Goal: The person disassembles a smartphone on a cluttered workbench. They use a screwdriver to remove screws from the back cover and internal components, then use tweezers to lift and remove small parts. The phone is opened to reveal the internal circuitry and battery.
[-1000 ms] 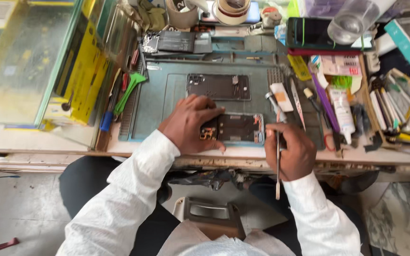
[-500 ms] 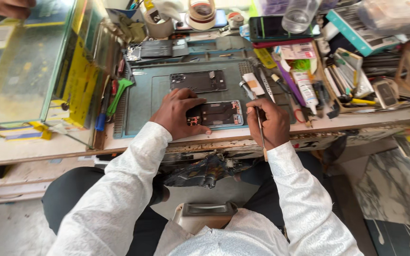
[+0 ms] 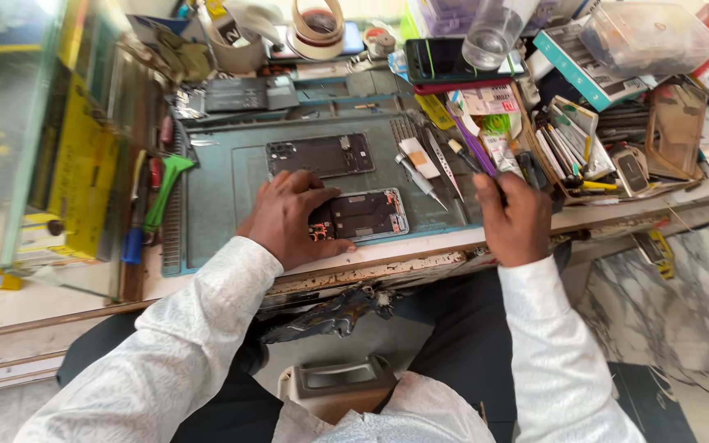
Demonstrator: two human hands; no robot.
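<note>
A: Grey mat (image 3: 223, 176) w/ opened phone (image 3: 367, 215) at near edge. Left hand (image 3: 289, 217)?
B: Fingers spread flat on it, steadying. Right hand (image 3: 514, 220) clamped on screwdriver (image 3: 468, 157), off to the right.

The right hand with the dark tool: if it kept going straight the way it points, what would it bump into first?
Probably the purple-handled tool lying just beyond the right hand, then the cluttered packets behind it. Depth is hard to judge from above, so the hand might pass over it.
</note>
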